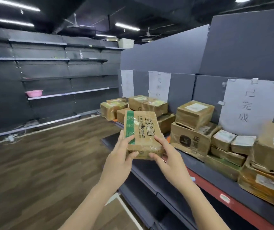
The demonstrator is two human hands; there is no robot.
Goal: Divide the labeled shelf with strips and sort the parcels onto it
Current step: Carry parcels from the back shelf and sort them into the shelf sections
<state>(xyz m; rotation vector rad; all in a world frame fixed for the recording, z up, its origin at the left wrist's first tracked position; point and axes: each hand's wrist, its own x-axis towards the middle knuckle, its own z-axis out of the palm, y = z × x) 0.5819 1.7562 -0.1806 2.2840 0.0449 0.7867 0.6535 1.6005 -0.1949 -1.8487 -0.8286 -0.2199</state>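
Shelf (pixel 171 165) lies ahead-right of the two-handed grip: left hand (pixel 119 156) and right hand (pixel 171 161) clamp the parcel (pixel 141 131) near end, long axis pointing away, right hand nearer.

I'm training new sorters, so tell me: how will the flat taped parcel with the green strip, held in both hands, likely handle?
The flat parcel probably stays stiff: it juts past the left hand and right hand without sagging. Its glossy tape wrap may be slippery. Thin and held by fingertips alone, it is likely light.
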